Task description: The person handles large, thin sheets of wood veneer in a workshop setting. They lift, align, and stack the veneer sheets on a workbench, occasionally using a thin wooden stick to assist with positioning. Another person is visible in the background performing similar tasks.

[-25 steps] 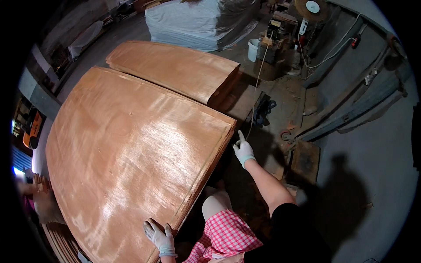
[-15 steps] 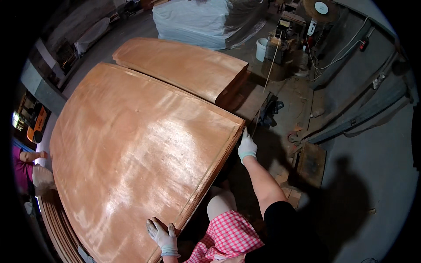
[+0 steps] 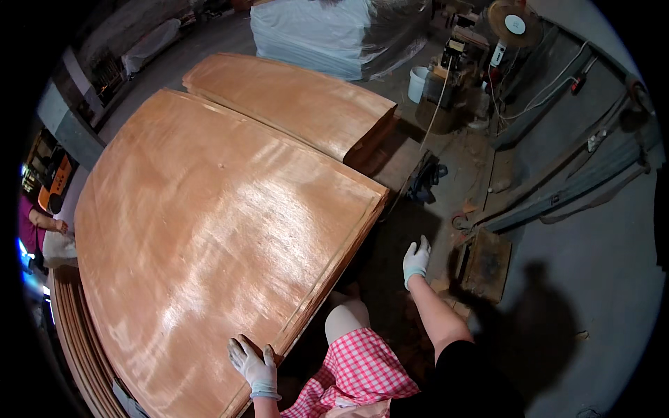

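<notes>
A broad stack of thin reddish-brown wood veneer sheets (image 3: 209,202) fills the middle of the view, its top sheet glossy and slightly rippled. My left hand (image 3: 252,366), in a white glove with dark-stained fingertips, lies on the near edge of the stack with fingers spread. My right hand (image 3: 416,261), gloved in white too, hangs in the air to the right of the stack, apart from its edge. Its fingers are stretched out and nothing is in them.
A second, narrower veneer stack (image 3: 293,97) lies beyond the first. A co-worker's arm (image 3: 49,223) shows at the far left, above curved stacked sheets (image 3: 77,334). Plastic-wrapped goods (image 3: 313,35), a white bucket (image 3: 417,84) and a wooden box (image 3: 486,265) stand around.
My right hand has let go of the stack's right corner and moved right and down, away from it. My left hand stays on the near edge. The co-worker's arm has lowered.
</notes>
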A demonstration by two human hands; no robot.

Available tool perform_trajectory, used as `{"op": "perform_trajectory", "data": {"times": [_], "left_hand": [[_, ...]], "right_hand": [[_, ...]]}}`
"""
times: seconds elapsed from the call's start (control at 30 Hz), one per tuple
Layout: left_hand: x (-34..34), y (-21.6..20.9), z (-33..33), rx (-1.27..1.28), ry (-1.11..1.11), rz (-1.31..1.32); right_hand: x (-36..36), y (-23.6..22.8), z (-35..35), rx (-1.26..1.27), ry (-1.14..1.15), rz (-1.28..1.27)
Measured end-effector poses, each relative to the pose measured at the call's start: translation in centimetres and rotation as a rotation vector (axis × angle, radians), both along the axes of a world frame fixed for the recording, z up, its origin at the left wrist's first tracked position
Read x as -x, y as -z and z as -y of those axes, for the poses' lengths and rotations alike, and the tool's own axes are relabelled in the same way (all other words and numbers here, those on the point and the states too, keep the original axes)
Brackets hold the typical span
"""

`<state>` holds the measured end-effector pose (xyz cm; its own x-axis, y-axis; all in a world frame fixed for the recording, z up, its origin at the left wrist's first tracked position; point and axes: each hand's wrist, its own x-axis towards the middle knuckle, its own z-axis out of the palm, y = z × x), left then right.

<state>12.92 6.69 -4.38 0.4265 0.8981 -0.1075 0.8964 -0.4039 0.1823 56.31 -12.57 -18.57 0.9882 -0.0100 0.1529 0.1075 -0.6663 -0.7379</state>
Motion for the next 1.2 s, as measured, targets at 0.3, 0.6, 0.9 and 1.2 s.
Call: {"op": "perform_trajectory", "data": {"times": [0.3,0.6,0.9,1.2], "left_hand": [[0.3,0.1,-0.1,0.000,0.009,-0.059],[0.1,0.1,0.0,-0.002,0.032,-0.089],[0.6,0.0,0.1,-0.001,0.016,-0.085],[0.2,0.9,-0.4,-0.042,-0.005,-0.025]], "right_hand": [[-4.0,-11.2,-13.4,0.316,-0.504,0.289],[-2.8,-8.9,-18.4,0.659,-0.619,0.196],[10.2,-11.8,-18.7,0.684,-0.940,0.282],[16.3,-13.4,-19.5,0.524,-1.099,0.384]]}}
